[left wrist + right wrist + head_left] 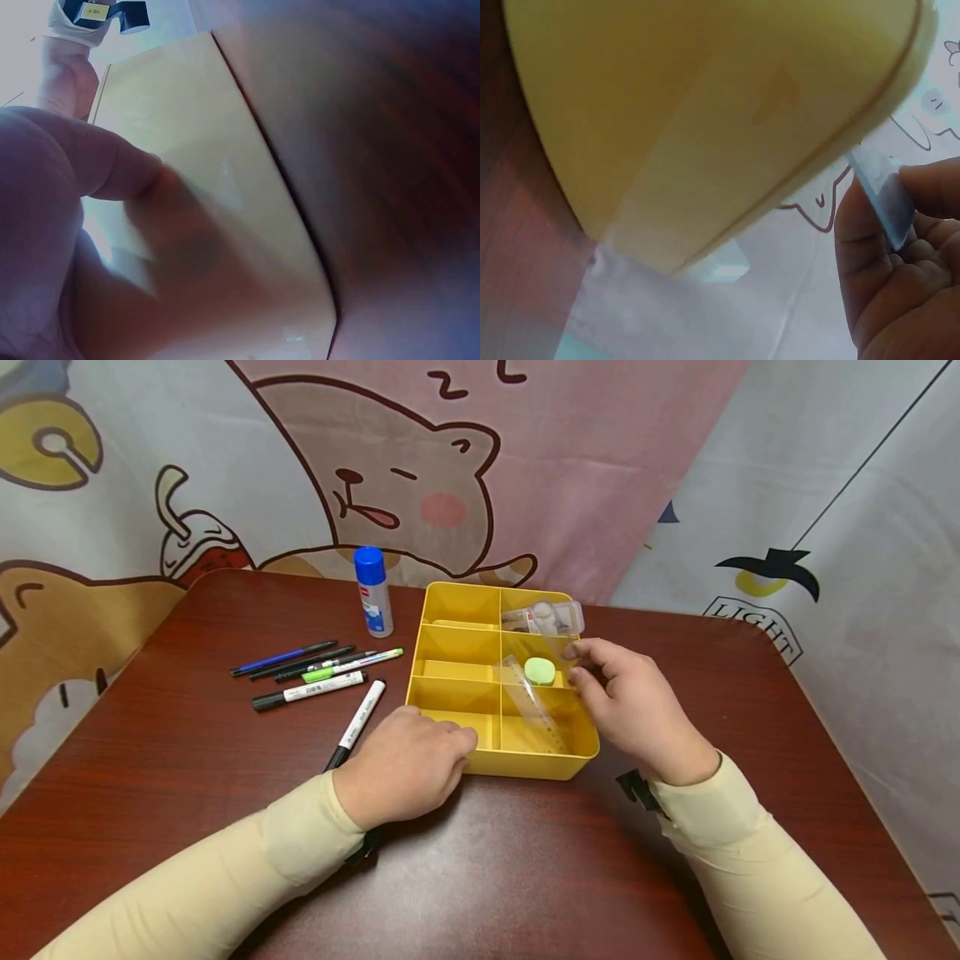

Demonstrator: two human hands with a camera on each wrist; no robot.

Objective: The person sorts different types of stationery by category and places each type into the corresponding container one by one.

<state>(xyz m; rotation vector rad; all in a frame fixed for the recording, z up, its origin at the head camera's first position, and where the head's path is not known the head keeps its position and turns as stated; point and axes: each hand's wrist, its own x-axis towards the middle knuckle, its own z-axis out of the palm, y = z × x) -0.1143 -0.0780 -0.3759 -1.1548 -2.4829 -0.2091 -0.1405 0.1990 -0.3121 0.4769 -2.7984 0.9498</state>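
From where I stand, the right hand (637, 706) pinches a clear plastic piece (889, 199) between thumb and finger at the right rim of the yellow box (525, 766), while the left hand (408, 767) grips that box's near-left edge, thumb against the outer wall. On the box's right side I see a clear case (543, 618) in the far compartment, a pale green lump (540, 672) in the middle one, and a transparent ruler (534, 703) slanting into the near one. Off to the left on the table (510, 877) stand a blue-capped glue stick (372, 593) and, lying nearer, some pens (330, 668).
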